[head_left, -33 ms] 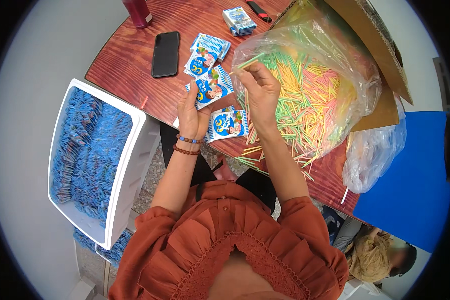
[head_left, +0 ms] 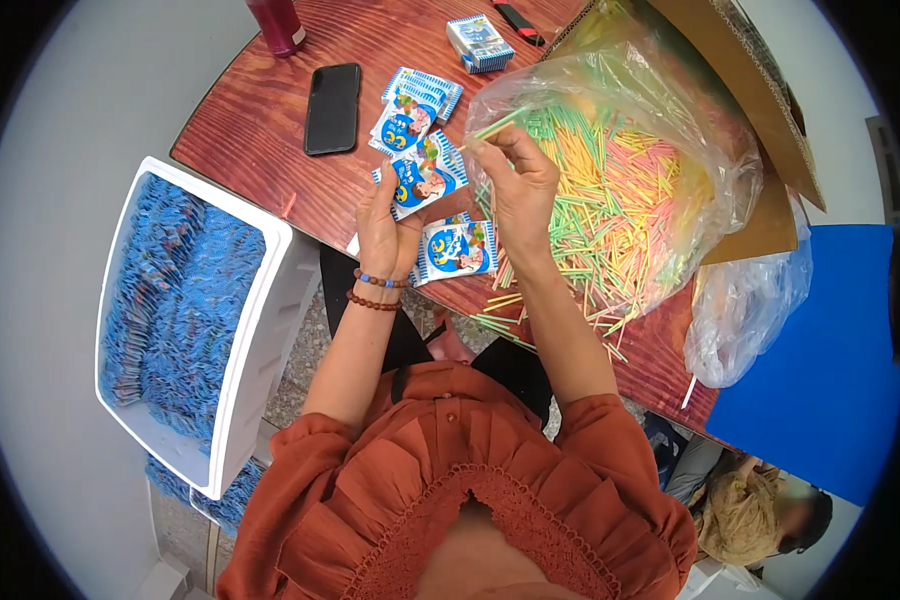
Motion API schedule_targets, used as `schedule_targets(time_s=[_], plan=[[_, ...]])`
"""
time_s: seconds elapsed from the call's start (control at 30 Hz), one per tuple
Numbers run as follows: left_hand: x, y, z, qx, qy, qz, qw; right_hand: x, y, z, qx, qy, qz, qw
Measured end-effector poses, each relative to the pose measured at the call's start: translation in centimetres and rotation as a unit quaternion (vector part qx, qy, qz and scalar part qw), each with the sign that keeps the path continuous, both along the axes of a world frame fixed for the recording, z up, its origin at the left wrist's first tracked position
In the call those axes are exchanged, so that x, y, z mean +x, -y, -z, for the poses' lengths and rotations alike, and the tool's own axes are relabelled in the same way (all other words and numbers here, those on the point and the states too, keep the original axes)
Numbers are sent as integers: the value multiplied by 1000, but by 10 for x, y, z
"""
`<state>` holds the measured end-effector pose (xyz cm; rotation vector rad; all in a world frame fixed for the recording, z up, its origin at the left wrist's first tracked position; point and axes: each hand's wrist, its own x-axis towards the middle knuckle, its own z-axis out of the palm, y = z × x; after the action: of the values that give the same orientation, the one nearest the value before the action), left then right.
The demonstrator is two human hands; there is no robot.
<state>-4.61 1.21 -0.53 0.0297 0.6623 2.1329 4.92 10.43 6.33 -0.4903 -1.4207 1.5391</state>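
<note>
We see a small blue-and-white printed packet (head_left: 422,180) held up over the near edge of a reddish wooden table (head_left: 260,130). The left hand (head_left: 388,232) grips it from below: the packet sticks out at 1 o'clock from the hand, its lower corner pinched between thumb and fingers, which are closed on it. Just to the packet's 2 o'clock, the right hand (head_left: 518,185) has its fingertips pinched shut on a thin green stick (head_left: 496,124), which points away toward 1 o'clock; the fingertips sit just beside the packet's upper right edge, and we cannot tell whether they touch it.

Below the hands, at 5 o'clock from the held packet, another like packet (head_left: 456,250) lies flat on the table. At 12 o'clock, a few more packets (head_left: 415,105) lie in a loose overlapping group. To the right, a clear plastic bag (head_left: 670,130) lies open, spilling a heap of green, yellow and pink sticks (head_left: 590,220) toward the table edge. A black phone (head_left: 332,108) lies at 10 o'clock. Off the table at 8 o'clock stands a white bin (head_left: 260,320) filled with blue packets.
</note>
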Motion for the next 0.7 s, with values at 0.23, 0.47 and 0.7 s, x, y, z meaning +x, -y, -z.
schedule_targets(time_s=[0.23,0.47,0.7], plan=[[3,-1,5,41,16,-25,999,-13,7,17,143,61,90,984],[3,-3,7,56,43,-43,997,-9,12,15,115,83,83,986],[0,-5,11,74,34,-38,996,-10,4,15,219,147,36,964]])
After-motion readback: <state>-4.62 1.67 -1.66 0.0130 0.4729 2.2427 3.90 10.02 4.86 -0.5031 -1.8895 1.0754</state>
